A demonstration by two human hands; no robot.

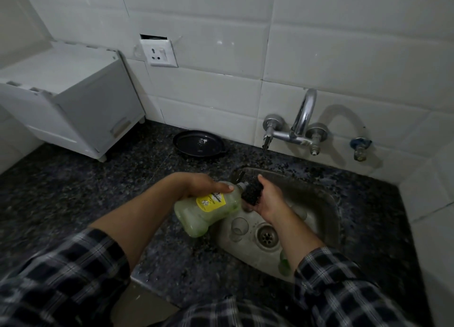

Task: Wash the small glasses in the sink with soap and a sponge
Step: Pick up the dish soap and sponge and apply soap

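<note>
While the bottle (208,206) is tipped nozzle-first over the sink (326,204), it is gripped round its upper half by the left hand (201,183), with the fingers (222,188) curled over the top of it. The sponge (251,190), dark and coarse, is held just past those fingertips in the right hand (269,200), which is closed round it from beneath. Whether the nozzle touches the sponge cannot be told. Soap is being loaded, it is judged, and no glass has been taken up yet.

Below the right fingers, one small glass (238,228) is seen in the sink, apparently upright, just beside the drain (266,235) and close under the bottle's base. A greenish shape nearer the right wrist may be another glass, but it is half hidden by the sleeve.

The glass is expected to be light, stiff and fragile, and slippery once wetted and soaped. It is best taken round the wall, thumb on one side and fingers on the other, not pinched at the rim. The steel basin is hard, so a dropped glass could chip. The bottle looks to be soft plastic that should give under a squeeze, while the sponge should compress easily inside a small glass.
</note>
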